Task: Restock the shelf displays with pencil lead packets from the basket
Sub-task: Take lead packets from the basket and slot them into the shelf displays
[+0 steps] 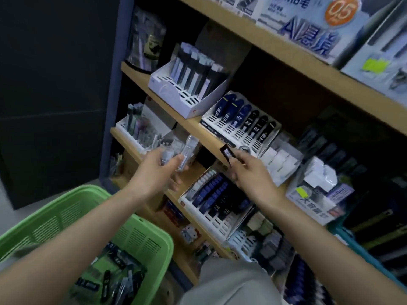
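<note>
Left hand (160, 170): fingers curled round a small bunch of clear/grey packets (174, 153), held in front of the lower shelf level, near the left display (125, 126).

Right hand (251, 175): thumb and fingers pinch one black packet (226, 153), which has a white label panel and is tilted. It sits just at the front edge of the middle shelf (191, 125), right by the front of the blue/black display (217, 122). Cannot tell if it touches the display.

Blue/black display: white tiered tray. Back rows hold upright blue and black packets; many front slots show bare.

Grey display (167, 89): further left on the same shelf, a white tray with tall grey and dark packets at the back and bare slots in front.

Lower display (220, 225): one shelf down, under the right hand, with blue and black packets packed in rows, some marked HB.

Basket (55, 208): green, slotted walls, bottom left under the left forearm. Loose black packets (114, 276) lie in a heap in it, blurred.

Both arms are bare and reach from the bottom of the frame toward the shelf. The hands are apart, not touching. Grey trouser leg (231, 282) at bottom centre, between the basket and the shelf unit.
</note>
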